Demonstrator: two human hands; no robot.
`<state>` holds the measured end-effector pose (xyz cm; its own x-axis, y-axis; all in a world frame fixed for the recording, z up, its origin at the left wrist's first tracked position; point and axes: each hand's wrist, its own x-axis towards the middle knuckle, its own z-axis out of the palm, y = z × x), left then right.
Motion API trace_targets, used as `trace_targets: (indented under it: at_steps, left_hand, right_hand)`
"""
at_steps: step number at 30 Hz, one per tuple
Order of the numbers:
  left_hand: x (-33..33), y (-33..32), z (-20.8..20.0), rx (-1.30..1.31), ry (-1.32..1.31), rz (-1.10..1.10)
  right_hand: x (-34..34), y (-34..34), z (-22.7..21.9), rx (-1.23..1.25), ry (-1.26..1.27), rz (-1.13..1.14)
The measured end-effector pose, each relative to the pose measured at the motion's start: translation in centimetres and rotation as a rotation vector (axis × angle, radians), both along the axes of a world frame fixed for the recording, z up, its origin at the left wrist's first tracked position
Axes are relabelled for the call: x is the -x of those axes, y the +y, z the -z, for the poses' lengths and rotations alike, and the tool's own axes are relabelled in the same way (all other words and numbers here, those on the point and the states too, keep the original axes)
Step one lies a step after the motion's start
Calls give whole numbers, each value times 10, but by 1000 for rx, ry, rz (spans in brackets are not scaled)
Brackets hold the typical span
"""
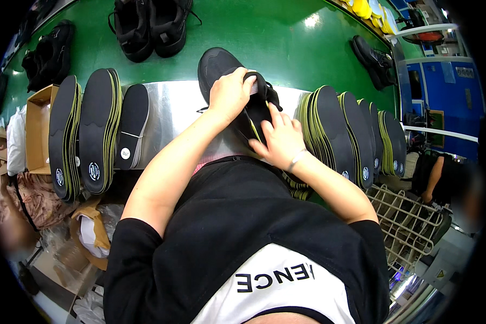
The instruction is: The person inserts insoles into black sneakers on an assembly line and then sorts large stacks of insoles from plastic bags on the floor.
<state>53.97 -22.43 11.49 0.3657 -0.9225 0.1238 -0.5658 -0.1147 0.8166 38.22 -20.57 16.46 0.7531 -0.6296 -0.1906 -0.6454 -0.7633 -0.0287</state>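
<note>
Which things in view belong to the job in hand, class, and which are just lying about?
Belongs:
black shoe, gripped by the left hand, touched by the right hand
insole stacks, probably

Lying about, apparently:
cardboard box
wire basket

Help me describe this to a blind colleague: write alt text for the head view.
A person's left-hand grip holds a black shoe while the right-hand grip is at its opening. Black insole stacks flank it; other black shoes sit on a green table.
</note>
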Motion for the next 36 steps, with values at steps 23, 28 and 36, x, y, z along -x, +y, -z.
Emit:
trace_targets:
  at_steps: [23, 28, 36]
  left_hand:
    - [0, 2, 0, -14, 82, -21]
    - [0, 3, 2, 4, 100, -11]
    - [-2, 3, 1, 16, 104, 9]
  right_hand:
    - [-28, -32, 19, -154, 144, -52]
    - [-28, -35, 41, -174, 164, -65]
    - [-35, -40, 39, -308, 341, -23]
